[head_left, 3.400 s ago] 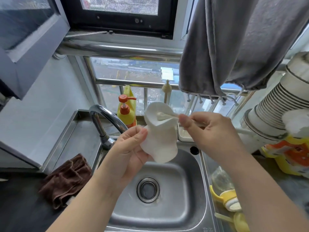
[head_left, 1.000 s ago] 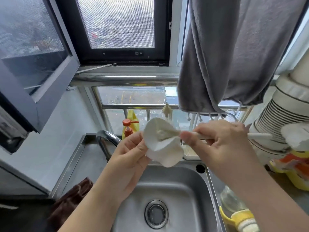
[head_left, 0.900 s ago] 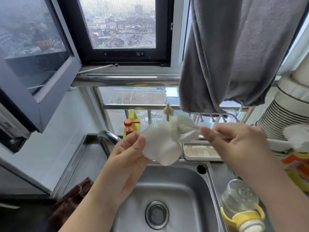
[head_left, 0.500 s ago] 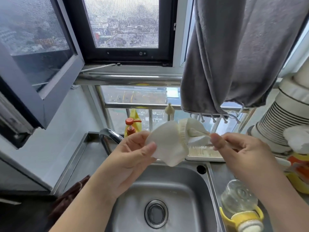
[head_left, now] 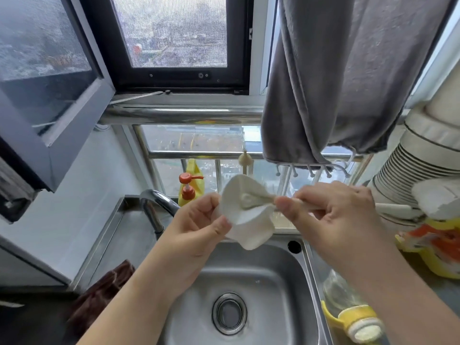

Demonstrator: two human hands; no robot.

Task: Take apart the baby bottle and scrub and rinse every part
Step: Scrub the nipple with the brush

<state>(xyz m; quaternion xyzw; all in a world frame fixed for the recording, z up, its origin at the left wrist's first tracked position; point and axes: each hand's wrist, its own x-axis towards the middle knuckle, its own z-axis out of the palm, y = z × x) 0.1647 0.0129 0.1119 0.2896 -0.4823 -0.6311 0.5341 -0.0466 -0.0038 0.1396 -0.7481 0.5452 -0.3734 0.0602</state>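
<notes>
Above the sink, my left hand point(head_left: 196, 227) pinches the rim of a white, soft-looking bottle cap point(head_left: 249, 230), its opening facing me. My right hand point(head_left: 331, 212) grips the white handle of a bottle brush, whose head point(head_left: 251, 199) is pushed inside the cap. The tail of the handle point(head_left: 393, 207) sticks out to the right past my hand. The clear baby bottle point(head_left: 341, 295) lies on the counter right of the sink, with a yellow handled collar point(head_left: 358, 319) at its near end.
Below my hands is the steel sink point(head_left: 273, 275), with the faucet point(head_left: 154, 202) at its back left. An orange-pump soap bottle point(head_left: 190, 188) stands at the window. A grey towel point(head_left: 348, 83) hangs overhead. A brown cloth point(head_left: 99, 295) lies left. A yellow bag point(head_left: 438, 247) sits right.
Half a second ago the brush head was outside the cap at its right rim; now it is pushed back inside. Both hands stay above the sink.
</notes>
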